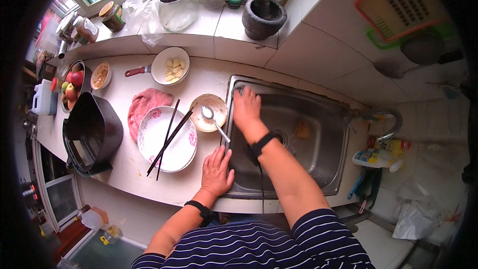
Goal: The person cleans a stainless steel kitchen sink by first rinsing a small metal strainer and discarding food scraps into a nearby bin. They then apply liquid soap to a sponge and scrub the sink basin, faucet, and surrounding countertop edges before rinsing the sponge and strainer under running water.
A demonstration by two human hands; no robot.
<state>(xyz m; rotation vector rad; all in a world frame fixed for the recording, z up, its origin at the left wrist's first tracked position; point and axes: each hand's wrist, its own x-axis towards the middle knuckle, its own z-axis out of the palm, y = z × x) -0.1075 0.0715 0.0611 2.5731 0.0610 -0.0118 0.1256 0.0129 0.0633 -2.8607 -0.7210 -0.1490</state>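
Observation:
My right hand point(247, 110) reaches over the stainless-steel sink point(317, 119) to its back left corner. Its fingers press on a small dark grey pad point(239, 88), probably a scourer, mostly covered by the hand. My left hand point(217, 172) lies palm down at the sink's left rim, holding nothing. Left of the sink, a small bowl point(199, 122) with pale residue carries a metal spoon point(216, 124). Beside it, dark chopsticks point(168, 142) lie crossed over a white floral dish point(149, 134). An orange-brown clump point(302, 129) sits on the sink floor near the drain point(280, 139).
A pink cloth point(145, 102) lies partly beneath the dish. Farther left stand a black basket-like container point(106, 119) and a fruit bowl point(84, 68). Peeled garlic cloves point(174, 70) fill a bowl behind. The faucet point(392, 127) rises at right; a stone mortar point(261, 26) stands on the ledge.

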